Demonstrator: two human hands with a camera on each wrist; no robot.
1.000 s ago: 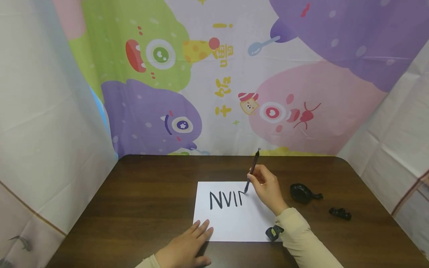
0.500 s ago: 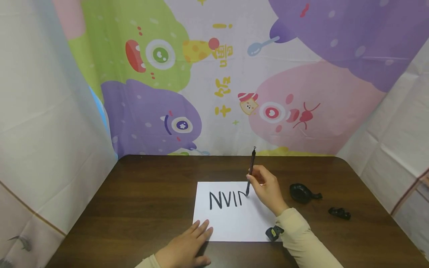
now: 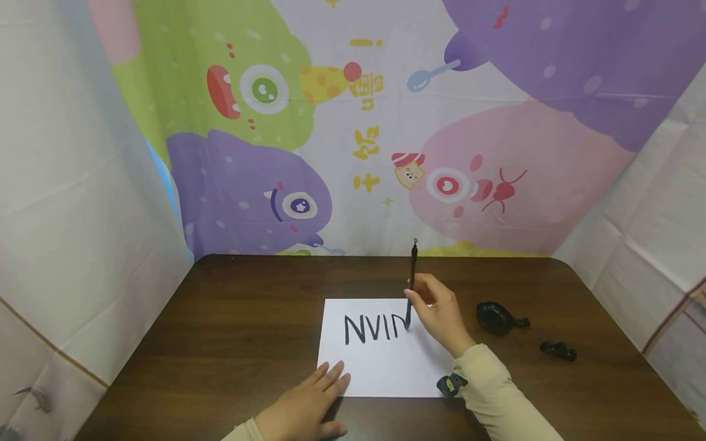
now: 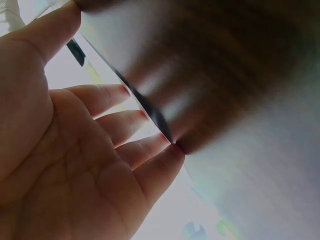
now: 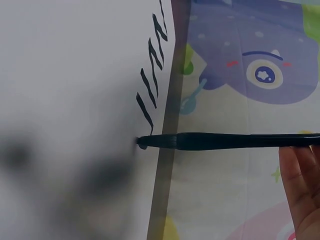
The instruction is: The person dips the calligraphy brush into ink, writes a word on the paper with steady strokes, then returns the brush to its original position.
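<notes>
1. Downward goes the tip of the slim black bristle brush [image 3: 413, 269], shaft more upright than a second ago, lengthening the last of the black painted strokes [image 3: 375, 329].
2. Right hand [image 3: 440, 311] pinches that shaft; just below the grip, bristles touch the white rectangular paper sheet [image 3: 386, 375].
3. Nearer and left of the grip, the left hand [image 3: 303, 399] lies straight-fingered on the sheet's corner.
4. Underneath, a brown wood-grain table [image 3: 237, 318]; right of the grip, a black round dish with handle [image 3: 493, 317] and a small lumpy black object [image 3: 559, 350].
5. Beyond the grip, a cartoon-printed cloth backdrop [image 3: 369, 220]; pale cloth walls [image 3: 72, 184] flank both sides.
6. Beige right sleeve [image 3: 502, 386] hides some sheet; right wrist view crops the gripping fingers and shows unreadable dark blurs [image 5: 100, 177].
</notes>
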